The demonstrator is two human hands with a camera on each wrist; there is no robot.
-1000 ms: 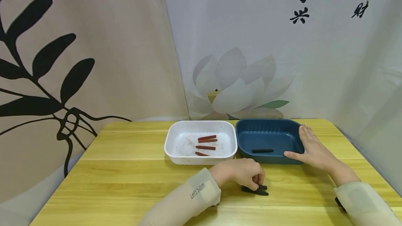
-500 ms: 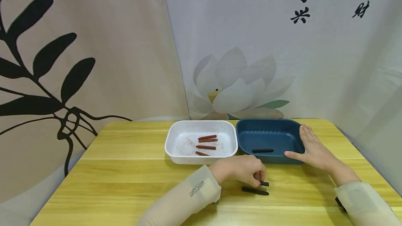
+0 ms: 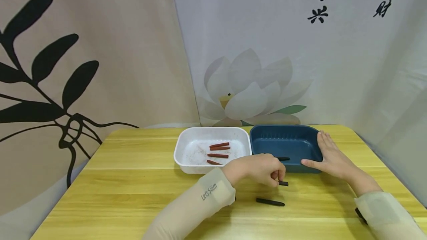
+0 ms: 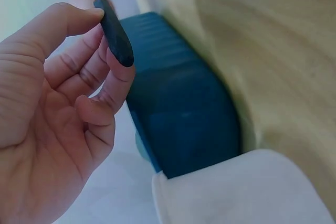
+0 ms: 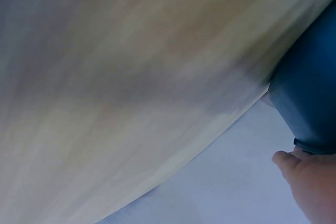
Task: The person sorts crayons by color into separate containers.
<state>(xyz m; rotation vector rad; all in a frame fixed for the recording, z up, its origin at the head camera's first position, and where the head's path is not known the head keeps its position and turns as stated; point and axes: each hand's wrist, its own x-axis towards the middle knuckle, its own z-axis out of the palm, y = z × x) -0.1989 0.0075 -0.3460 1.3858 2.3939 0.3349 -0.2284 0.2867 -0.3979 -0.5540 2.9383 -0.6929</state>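
Note:
My left hand pinches a short black crayon-like stick between thumb and fingers, above the table just in front of the blue tray. The left wrist view shows this black stick at the fingertips, blunt and tapered at its lower end. Another black stick lies on the table below that hand. Inside the blue tray is one more black stick, partly hidden by my left hand. My right hand rests on the tray's right end, fingers straight along its side, thumb at the front rim.
A white tray stands against the blue tray's left side. Several reddish-brown sticks and some dust lie in it. The wooden table ends near a printed curtain behind both trays.
My left hand has lifted one black stick off the table and moved it slightly away from me, towards the blue tray. The other black stick stays on the table. My right hand has not moved.

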